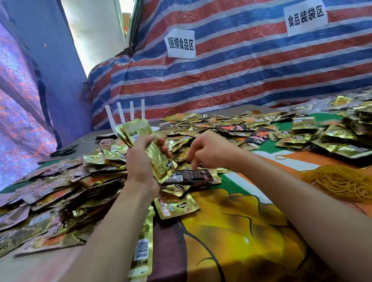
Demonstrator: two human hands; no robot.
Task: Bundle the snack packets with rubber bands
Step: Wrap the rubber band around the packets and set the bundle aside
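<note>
- Head view. My left hand (143,164) is raised over the heap, fingers (165,147) curled tight round a small stack of gold packets (140,133). The stack stands upright and fans out above my knuckles, its lower end sticking out below my palm.
- My right hand (208,149) is just beside the left, palm down, fingers bent and pointing downward. The fingertips (193,163) come down at the top edge of a dark packet (189,176) lying flat under them. I cannot tell whether they pinch it or only touch it.
- Loose packets (43,204) lie piled to the outside of my left fingers, with more beyond both hands and another pile (365,133) well off to the right.
- The heap of rubber bands (342,184) lies to the right of my right forearm, well apart from the fingers. A single band (281,157) lies nearer, between that heap and my right hand.
- All of it sits on a printed cloth (235,236).
- Past my left fingers are scissors (63,151) and a white router (126,114) with four antennas.
- A striped tarp (254,68) at the back carries two paper signs (180,43).
</note>
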